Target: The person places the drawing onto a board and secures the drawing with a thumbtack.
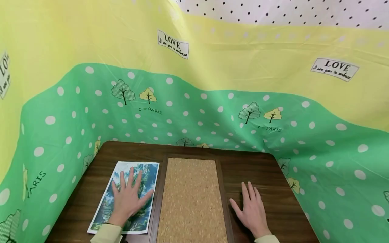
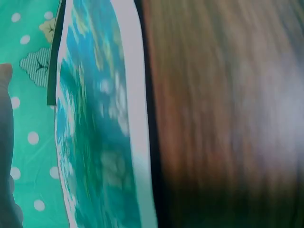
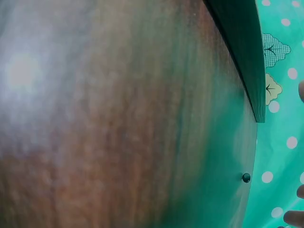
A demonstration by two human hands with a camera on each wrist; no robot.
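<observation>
A glossy landscape print (image 1: 106, 206) with a white border and blue-green mountain scenery lies on the left part of a dark wood table (image 1: 282, 189). My left hand (image 1: 127, 199) rests on the print with fingers spread and straight. Over the bare wood on the right is my right hand (image 1: 253, 214), its fingers fairly straight and the thumb held apart, with nothing in it. In the left wrist view the print (image 2: 102, 118) shows close up, and only a sliver of the left hand (image 2: 5, 147) appears. A few right fingertips (image 3: 294, 217) enter the right wrist view's edge.
A speckled cork panel (image 1: 191, 199) in a dark frame lies between the hands. Green and yellow printed curtain (image 1: 206, 104) surrounds the table's back and sides. A small dark round knob (image 3: 246, 177) sits near the table edge in the right wrist view.
</observation>
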